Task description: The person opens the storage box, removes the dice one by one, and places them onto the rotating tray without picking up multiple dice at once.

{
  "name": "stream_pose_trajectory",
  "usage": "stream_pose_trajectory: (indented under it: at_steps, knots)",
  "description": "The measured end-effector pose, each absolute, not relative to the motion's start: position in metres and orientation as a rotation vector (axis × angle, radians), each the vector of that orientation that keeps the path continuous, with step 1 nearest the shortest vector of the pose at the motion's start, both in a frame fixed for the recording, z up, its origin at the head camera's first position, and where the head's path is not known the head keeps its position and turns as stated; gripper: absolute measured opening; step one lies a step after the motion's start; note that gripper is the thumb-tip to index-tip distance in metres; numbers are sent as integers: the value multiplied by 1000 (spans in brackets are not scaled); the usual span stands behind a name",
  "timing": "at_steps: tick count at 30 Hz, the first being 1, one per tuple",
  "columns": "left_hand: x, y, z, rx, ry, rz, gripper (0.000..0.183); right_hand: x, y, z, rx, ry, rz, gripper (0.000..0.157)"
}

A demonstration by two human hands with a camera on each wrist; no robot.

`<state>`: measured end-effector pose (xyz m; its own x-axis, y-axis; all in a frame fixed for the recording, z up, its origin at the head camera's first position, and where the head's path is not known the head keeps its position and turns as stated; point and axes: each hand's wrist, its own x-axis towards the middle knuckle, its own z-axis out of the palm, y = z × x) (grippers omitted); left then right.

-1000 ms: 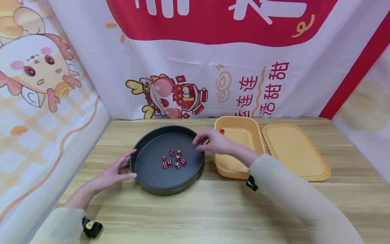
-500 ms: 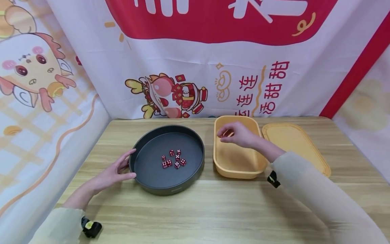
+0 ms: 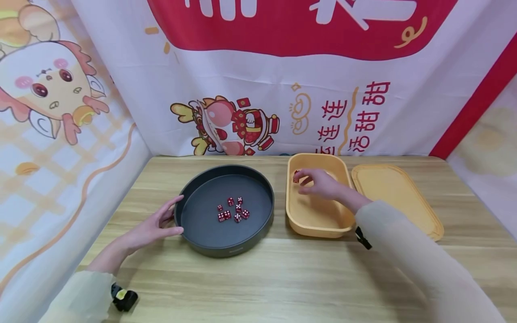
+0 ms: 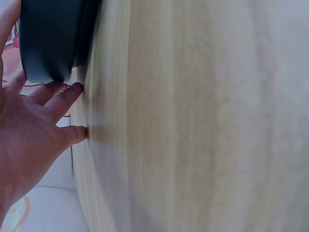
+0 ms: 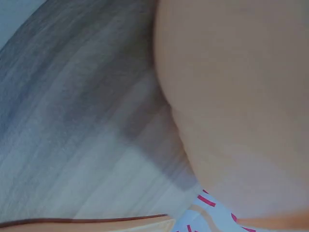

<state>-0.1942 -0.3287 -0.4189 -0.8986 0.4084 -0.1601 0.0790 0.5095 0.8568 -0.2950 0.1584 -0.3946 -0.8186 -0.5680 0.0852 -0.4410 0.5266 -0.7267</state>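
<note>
My left hand [image 3: 151, 229] lies beside the round dark grey pan [image 3: 202, 237], its spread fingers and thumb at the left wall. In the left wrist view, the fingers of this hand [image 4: 34, 116] meet the side of the pan [image 4: 50, 41]. Several red dice with white dots [image 3: 238, 207] lie inside on the pan's floor. My right hand [image 3: 321, 184] reaches into the orange box [image 3: 315, 220], fingers bent and thumb apart from the index finger. A red die [image 3: 296, 176] shows at its fingertips, partly covered. The right wrist view shows no fingers.
An orange lid [image 3: 389, 193] lies flat right of the box. Behind the wooden table [image 3: 250, 287] hangs a printed cloth [image 3: 258, 72], with another cloth [image 3: 93, 170] along the left side.
My right hand has gone from the pan's right rim into the orange box, where its fingers have spread slightly. The left hand has stayed at the pan; the dice in the pan look unmoved.
</note>
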Motion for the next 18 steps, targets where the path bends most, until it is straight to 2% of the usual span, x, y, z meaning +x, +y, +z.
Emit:
stream_pose_trajectory:
  at_steps: [9,12,18]
  knots:
    - [-195,-328,-419,412,2405,1360,86,-300,159,-406,-795,2655,-1069,55]
    - [-195,-328,-420,423,2405,1361,86,-301,159,-408,-774,2639,-1077,53]
    - [-196,-329,-422,431,2420,1356,85,-301,160,-409,-754,2650,-1142,39]
